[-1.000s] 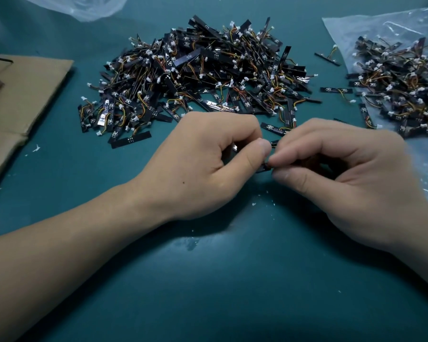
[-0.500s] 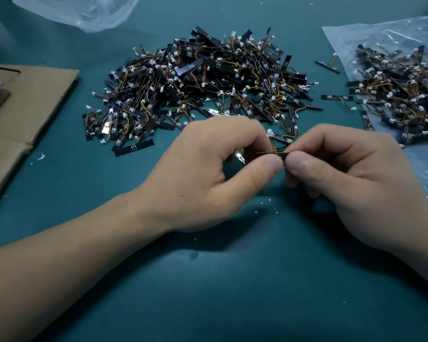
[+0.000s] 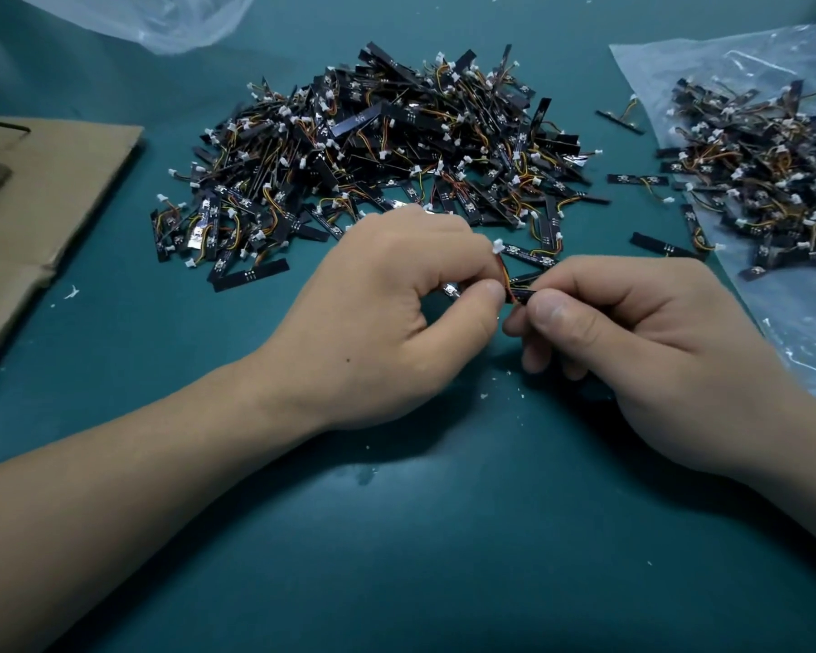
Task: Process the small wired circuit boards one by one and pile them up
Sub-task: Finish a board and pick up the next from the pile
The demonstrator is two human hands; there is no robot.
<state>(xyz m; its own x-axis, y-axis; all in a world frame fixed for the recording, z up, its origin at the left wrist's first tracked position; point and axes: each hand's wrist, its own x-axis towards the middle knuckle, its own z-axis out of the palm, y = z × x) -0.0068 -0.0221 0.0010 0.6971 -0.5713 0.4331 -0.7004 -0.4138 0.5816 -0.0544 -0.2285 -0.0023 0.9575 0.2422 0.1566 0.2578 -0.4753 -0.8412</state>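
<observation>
Pinching one wired circuit board (image 3: 521, 293) between them, the left hand (image 3: 387, 322) and the right hand (image 3: 641, 341) meet at the centre of the frame, low over the teal table (image 3: 396, 534). The left thumb and curled fingers grip one end, and the right thumb and forefinger clamp the black strip's other end. Its orange and red wires (image 3: 504, 275) loop up to a white connector (image 3: 497, 247) beside the left knuckles.

Behind the hands, at upper centre, lies the large pile (image 3: 387, 153) of similar boards. A smaller pile (image 3: 764, 181) sits on a clear plastic sheet (image 3: 797, 332) at upper right, with a few loose boards (image 3: 637, 180) between the two. Cardboard (image 3: 57, 190) lies at the left edge, and a plastic bag (image 3: 161, 16) at upper left.
</observation>
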